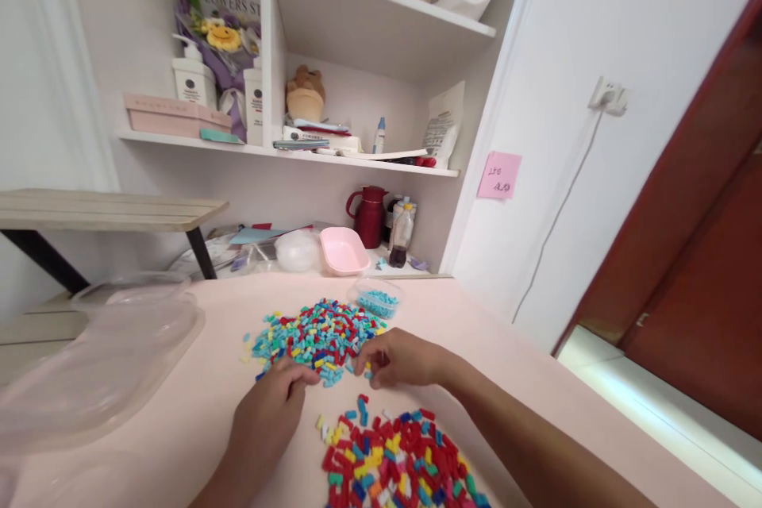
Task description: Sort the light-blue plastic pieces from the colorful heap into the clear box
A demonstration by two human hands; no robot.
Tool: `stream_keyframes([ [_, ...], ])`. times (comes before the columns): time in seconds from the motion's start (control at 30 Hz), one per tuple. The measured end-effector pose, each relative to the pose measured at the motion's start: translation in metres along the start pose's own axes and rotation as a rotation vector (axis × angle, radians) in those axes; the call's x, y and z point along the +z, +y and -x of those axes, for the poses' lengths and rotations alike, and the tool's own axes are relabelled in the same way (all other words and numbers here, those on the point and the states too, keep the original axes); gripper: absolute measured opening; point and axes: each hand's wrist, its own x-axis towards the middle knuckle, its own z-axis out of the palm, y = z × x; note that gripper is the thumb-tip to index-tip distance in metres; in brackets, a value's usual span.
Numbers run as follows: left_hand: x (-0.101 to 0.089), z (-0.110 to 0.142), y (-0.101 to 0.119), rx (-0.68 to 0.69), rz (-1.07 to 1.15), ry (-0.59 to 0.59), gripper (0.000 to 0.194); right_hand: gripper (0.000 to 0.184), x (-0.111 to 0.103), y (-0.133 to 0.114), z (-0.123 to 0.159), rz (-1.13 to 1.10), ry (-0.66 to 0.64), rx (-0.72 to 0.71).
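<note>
Two heaps of small coloured plastic bricks lie on the pink tabletop. The far brick pile (pixel 318 333) is mostly light blue, mixed with red, yellow and green. Nearer me, the other brick pile (pixel 398 460) is mainly red and yellow. My left hand (pixel 274 401) rests at the far pile's near left edge, its thumb stretched right and its other fingers partly hidden; I see nothing held. At that pile's right edge is my right hand (pixel 402 357), fingers bent down and apart over a few loose bricks. Behind it, a clear plastic tub (pixel 396 303) contains light blue bricks.
Clear plastic trays (pixel 113 357) cover the table's left side. Along the back stand a pink basin (pixel 345 250), a dark red jug (pixel 370 218) and a bottle with dark liquid (pixel 401 238). Shelves (pixel 369 163) rise above. A wooden bench (pixel 107 210) is at left.
</note>
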Motion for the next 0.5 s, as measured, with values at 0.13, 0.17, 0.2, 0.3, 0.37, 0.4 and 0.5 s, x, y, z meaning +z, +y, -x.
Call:
stream_keyframes([
  [0.13,0.0,0.0,0.002,-0.008,0.015,0.023,0.032,0.024,0.011,0.006,0.002,-0.048,0.107,0.03],
  [0.17,0.0,0.0,0.001,-0.005,0.023,0.032,0.032,0.022,0.013,0.008,0.004,-0.075,0.117,0.038],
  [0.2,0.0,0.0,0.001,-0.004,0.029,0.037,0.032,0.019,0.014,0.009,0.005,-0.099,0.127,0.044],
  [0.3,0.0,0.0,0.0,-0.013,0.037,0.023,0.032,0.013,0.017,0.014,0.007,-0.121,0.161,0.059],
  [0.37,0.001,-0.001,-0.001,-0.009,0.032,0.015,0.031,0.011,0.019,0.017,0.007,-0.088,0.201,0.07],
  [0.4,0.001,-0.001,-0.002,-0.006,0.028,0.015,0.031,0.011,0.02,0.017,0.007,-0.063,0.221,0.071],
  [0.5,0.002,-0.002,-0.005,-0.001,0.009,0.014,0.031,0.011,0.022,0.014,0.009,0.017,0.273,0.049],
])
